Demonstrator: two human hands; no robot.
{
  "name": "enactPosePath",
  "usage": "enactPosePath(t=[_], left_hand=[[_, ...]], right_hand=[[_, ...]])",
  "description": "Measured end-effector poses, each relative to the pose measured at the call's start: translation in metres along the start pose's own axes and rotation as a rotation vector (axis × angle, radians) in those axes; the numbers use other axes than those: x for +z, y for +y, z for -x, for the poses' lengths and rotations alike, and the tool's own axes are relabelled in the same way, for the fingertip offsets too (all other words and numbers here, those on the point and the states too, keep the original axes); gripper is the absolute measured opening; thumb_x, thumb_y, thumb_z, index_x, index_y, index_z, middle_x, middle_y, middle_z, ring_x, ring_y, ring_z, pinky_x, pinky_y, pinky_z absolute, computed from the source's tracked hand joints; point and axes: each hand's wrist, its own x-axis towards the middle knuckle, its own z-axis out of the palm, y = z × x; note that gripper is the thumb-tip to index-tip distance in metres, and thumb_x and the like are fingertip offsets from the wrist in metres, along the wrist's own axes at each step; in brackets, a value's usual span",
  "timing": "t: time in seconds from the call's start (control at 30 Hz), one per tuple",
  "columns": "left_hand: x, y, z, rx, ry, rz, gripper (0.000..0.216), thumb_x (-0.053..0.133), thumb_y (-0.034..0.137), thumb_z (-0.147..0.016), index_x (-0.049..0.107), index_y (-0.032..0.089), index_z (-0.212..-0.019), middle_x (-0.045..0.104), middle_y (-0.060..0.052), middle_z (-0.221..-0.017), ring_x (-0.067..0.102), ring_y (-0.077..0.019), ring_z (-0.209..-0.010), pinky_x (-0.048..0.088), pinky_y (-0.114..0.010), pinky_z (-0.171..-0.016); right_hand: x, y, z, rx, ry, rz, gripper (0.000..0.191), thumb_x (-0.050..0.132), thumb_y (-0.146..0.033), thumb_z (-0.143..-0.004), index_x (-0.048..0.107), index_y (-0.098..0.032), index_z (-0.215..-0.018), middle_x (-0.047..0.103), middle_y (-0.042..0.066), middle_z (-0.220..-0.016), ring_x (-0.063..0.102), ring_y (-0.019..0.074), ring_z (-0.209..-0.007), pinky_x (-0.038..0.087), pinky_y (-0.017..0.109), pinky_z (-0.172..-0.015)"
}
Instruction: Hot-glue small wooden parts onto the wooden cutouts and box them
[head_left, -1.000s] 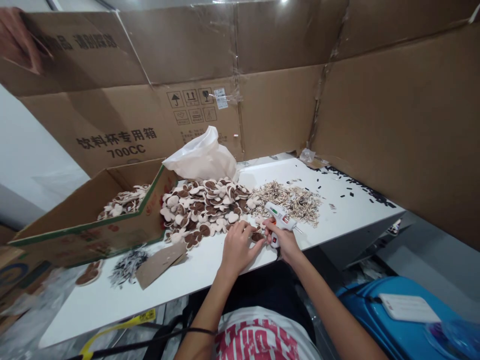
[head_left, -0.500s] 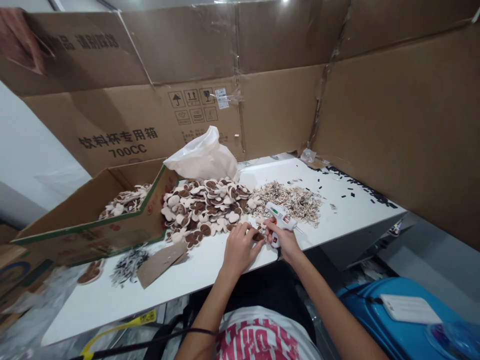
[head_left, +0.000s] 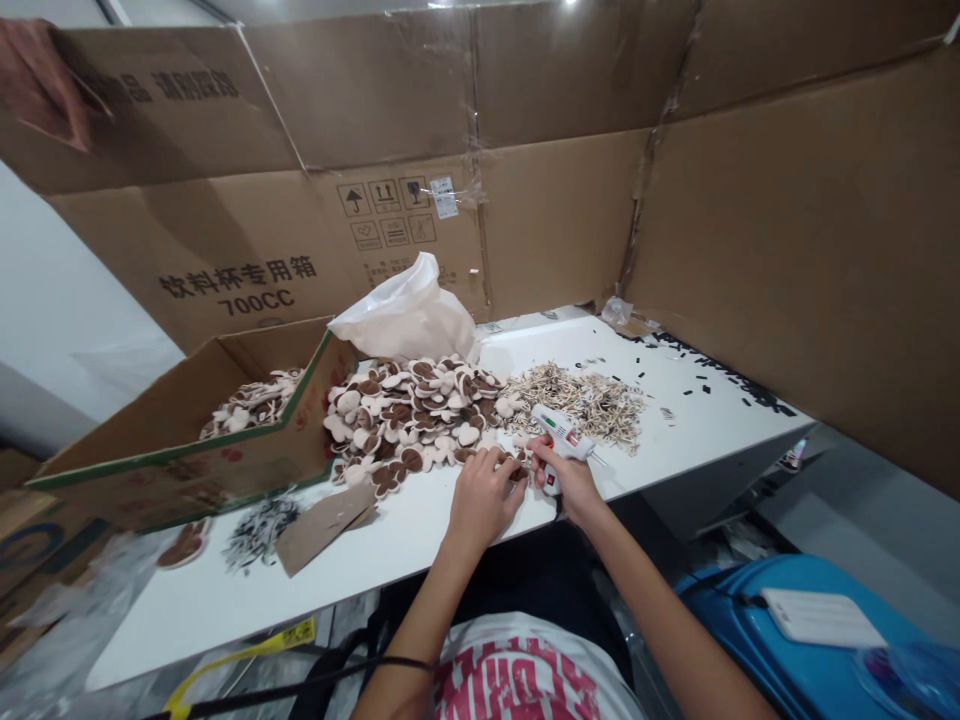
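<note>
My right hand (head_left: pixel 564 472) is closed around a white hot glue gun (head_left: pixel 561 432), whose nozzle points right, away from my left hand. Fingers of my left hand (head_left: pixel 484 490) curl over a small brown-and-cream plush patch (head_left: pixel 517 470) at the table's near edge. Part of that patch is hidden under the fingers. Right behind both hands lies a heap of similar brown-and-cream patches (head_left: pixel 412 405). Beyond the glue gun spreads a pile of thin beige loops or cords (head_left: pixel 577 395).
At left stands an open cardboard box (head_left: pixel 172 480) with more patches inside. A white plastic bag (head_left: pixel 412 315), a brown cardboard piece (head_left: pixel 326 525) and black-and-white strips (head_left: pixel 259 530) lie around. Small black pieces (head_left: pixel 712 375) dot the right side. Tall cardboard walls (head_left: pixel 555 220) enclose the back; a blue stool (head_left: pixel 810 630) is at right.
My left fingers have shifted slightly over the patch, covering more of it. My right hand and the glue gun have stayed almost in place.
</note>
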Motion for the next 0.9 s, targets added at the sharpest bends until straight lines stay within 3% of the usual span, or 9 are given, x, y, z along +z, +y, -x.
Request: enactPosePath(t=[0.9], left_hand=[[0.0031,0.0019,-0.0040,-0.016,-0.012,-0.058,0.007,0.068,0.029,-0.098,0.071,0.023,-0.101,0.068,-0.007,-0.105,0.061,-0.0250,-0.097,0.044,-0.041,-0.082]], right_hand=[[-0.0006,0.0012,-0.0012,0.030,0.020,-0.002,0.037,0.090,-0.047,-0.073,0.069,-0.019,-0.083,0.065,-0.002,-0.060,0.053,0.0112,-0.043,0.042,0.024,-0.045]])
